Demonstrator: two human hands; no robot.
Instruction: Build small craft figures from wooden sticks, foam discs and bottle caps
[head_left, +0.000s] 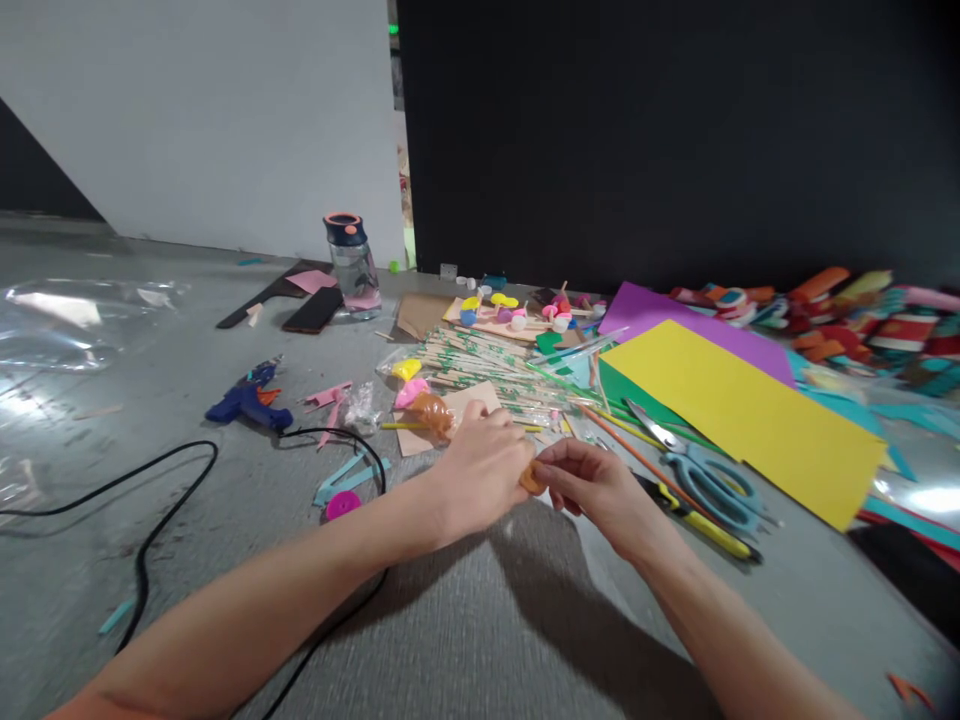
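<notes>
A small orange-brown piece (532,478), like modelling clay, is between my two hands. My right hand (600,490) pinches it between thumb and fingertips. My left hand (484,468) is curled, back facing up, with the piece at its thumb side; its fingertips are hidden. Just beyond my left hand lie a clear bag of brown clay (432,412), a pink lump (411,392) and a yellow lump (406,369). Grey-blue scissors (712,485) and a yellow-black utility knife (712,535) lie right of my right hand.
A blue glue gun (251,402) with a black cord (142,560) is at left. Behind stand a water bottle (352,268) and a bundle of paper-wrapped sticks (487,365). Yellow sheet (750,415) and purple sheet (675,325) lie right. A magenta disc (343,505) sits near my left forearm.
</notes>
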